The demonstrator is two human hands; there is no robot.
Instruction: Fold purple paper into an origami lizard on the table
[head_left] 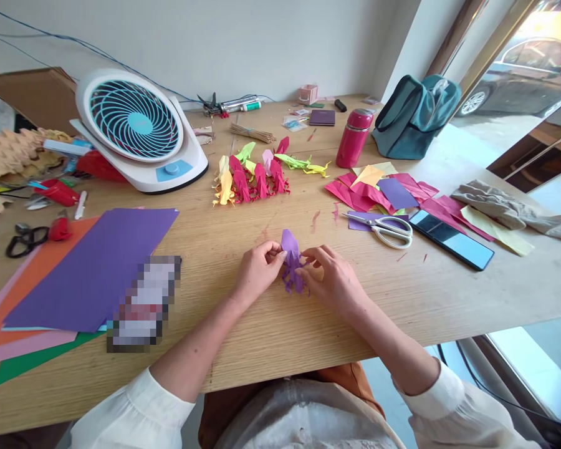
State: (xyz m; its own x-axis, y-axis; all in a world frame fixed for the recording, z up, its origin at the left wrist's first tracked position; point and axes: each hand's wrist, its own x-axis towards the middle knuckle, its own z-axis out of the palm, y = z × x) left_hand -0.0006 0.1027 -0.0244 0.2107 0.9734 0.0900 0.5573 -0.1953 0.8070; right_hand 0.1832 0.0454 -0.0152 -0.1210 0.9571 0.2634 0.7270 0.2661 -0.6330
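A purple folded-paper figure (290,246), pointed at the top with curled strips at the bottom, is between my hands near the table's front edge. My left hand (260,269) pinches its left side with thumb and forefinger. On the right side, my right hand (331,277) has bent fingers at the figure's curled strips, its thumb against the paper. Beyond them stands a group of similar figures, red (260,182), yellow (225,182) and green (246,151). Scissors with white handles (391,232) lie to the right, partly on purple paper.
A white fan (187,146) stands at the back left, above purple sheets (93,268) and a blurred-out object (144,302). To the right are a red bottle (354,138), a teal bag (404,125), red paper (350,192), a phone (451,239) and a grey cloth (509,206).
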